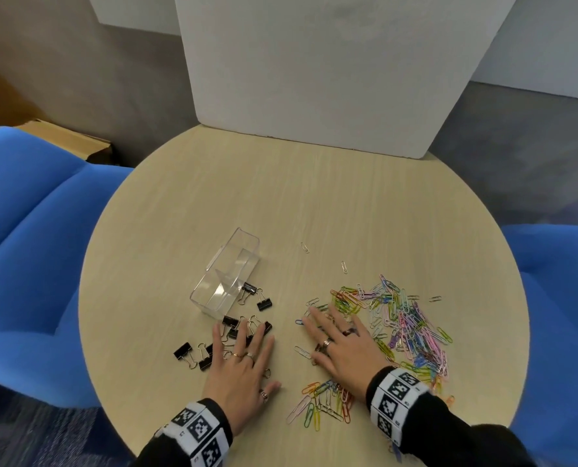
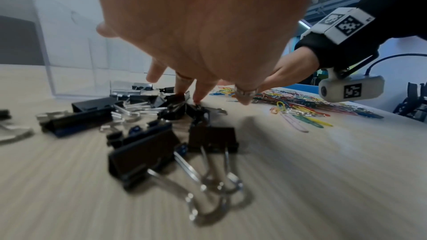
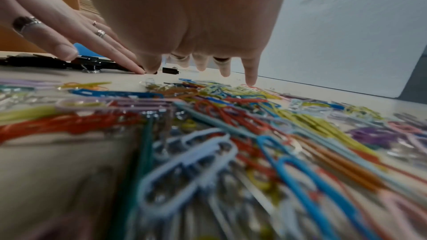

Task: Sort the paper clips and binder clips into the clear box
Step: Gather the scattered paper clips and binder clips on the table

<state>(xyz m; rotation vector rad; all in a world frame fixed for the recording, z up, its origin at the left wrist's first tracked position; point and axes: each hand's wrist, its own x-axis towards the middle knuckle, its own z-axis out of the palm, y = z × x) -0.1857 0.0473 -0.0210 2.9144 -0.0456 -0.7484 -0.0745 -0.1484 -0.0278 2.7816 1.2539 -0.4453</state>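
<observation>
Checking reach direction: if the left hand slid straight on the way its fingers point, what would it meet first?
Probably the black binder clips at the left hand's fingertips; the clear box lies just beyond them.

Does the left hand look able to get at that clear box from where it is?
Probably yes. The left hand lies flat on the binder clips, and the clear box sits just beyond its fingertips, open side up. Only loose clips lie between them.
</observation>
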